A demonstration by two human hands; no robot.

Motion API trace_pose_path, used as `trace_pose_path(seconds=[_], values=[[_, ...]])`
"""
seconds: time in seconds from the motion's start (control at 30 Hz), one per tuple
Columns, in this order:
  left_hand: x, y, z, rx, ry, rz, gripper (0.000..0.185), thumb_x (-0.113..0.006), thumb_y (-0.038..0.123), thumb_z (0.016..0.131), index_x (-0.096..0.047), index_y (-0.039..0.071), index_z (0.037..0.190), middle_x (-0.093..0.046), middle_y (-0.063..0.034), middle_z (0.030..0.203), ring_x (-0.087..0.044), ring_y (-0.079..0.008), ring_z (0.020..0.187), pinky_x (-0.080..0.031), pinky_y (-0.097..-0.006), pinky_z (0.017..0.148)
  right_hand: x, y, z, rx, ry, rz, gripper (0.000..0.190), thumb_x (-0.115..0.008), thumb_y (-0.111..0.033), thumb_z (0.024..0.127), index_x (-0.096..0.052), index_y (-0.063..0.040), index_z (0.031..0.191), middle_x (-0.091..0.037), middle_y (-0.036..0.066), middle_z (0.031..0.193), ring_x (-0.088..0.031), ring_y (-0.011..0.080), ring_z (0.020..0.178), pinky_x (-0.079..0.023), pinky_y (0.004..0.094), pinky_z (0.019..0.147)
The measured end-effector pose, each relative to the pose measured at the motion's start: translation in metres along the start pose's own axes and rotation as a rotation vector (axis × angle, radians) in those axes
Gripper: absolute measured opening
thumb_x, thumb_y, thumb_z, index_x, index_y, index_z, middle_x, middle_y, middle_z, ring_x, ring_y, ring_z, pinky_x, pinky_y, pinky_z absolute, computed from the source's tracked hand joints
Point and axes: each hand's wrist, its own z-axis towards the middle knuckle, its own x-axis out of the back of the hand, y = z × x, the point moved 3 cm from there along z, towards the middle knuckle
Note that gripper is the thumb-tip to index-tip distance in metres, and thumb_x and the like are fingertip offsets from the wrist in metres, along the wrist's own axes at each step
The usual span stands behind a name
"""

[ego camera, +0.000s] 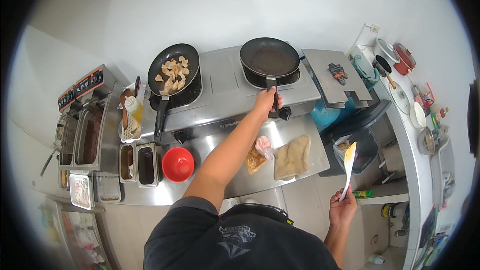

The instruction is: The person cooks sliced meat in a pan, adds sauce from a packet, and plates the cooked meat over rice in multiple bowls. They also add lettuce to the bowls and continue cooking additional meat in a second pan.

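My left hand grips the black handle of a dark frying pan at the right burner. A brownish film marks the pan's inside, and no pieces of food show in it. Low on the right, my right hand holds a white spatula upright, its blade smeared yellow-orange. On the left burner rests a second frying pan with browned pieces of food inside. Below my left forearm lie a bag of orange-brown food, a pink item in clear plastic and a folded tan cloth.
The steel gas stove spans the counter. A red bowl, steel containers, an oil squeeze bottle and a deep fryer are leftward. Rightward are a steel board bearing a grey glove, and a lined bin.
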Motion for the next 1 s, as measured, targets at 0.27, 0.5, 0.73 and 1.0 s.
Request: trace_pose_path(seconds=[0.27,0.5,0.73,1.0], values=[[0.029,-0.008,-0.004,0.058,-0.185,-0.04,0.046,-0.042,0.044,0.092,-0.047,0.003,0.11,-0.058,-0.0103,0.097,-0.058,-0.0196,0.088,-0.047,-0.0297,0.07,-0.029,0.011,0.011,-0.06,-0.155,-0.046,0.028,-0.047,-0.014,0.089,-0.047,-0.003,0.115,-0.052,0.003,0.081,-0.048,0.0134,0.068,-0.041,0.0256,0.064],[0.044,-0.095,-0.142,-0.31,-0.138,0.17,0.044,-0.046,0.038,0.093,-0.046,0.005,0.122,-0.052,-0.0082,0.115,-0.05,-0.0164,0.106,-0.039,-0.0302,0.094,-0.068,0.072,-0.004,-0.168,-0.369,-0.27,0.031,-0.05,-0.011,0.088,-0.046,-0.002,0.118,-0.055,0.003,0.09,-0.049,0.0115,0.071,-0.042,0.025,0.066],[0.081,-0.135,-0.259,-0.108,0.109,-0.152,0.032,-0.04,0.026,0.097,-0.048,0.002,0.117,-0.055,-0.0057,0.106,-0.052,-0.0138,0.1,-0.041,-0.0294,0.089,-0.104,0.196,-0.051,-0.368,-0.924,-0.811,0.025,-0.052,-0.004,0.088,-0.051,-0.001,0.112,-0.059,0.006,0.099,-0.053,0.0113,0.086,-0.043,0.0256,0.077],[0.252,-0.069,-0.318,-0.239,0.592,0.115,0.029,-0.036,0.03,0.098,-0.047,0.008,0.112,-0.058,-0.0046,0.087,-0.058,-0.0122,0.076,-0.047,-0.0263,0.066,-0.135,0.244,-0.04,-0.327,-1.031,-0.965,0.023,-0.055,-0.013,0.088,-0.054,-0.003,0.11,-0.059,0.004,0.097,-0.054,0.011,0.083,-0.042,0.0237,0.074]])
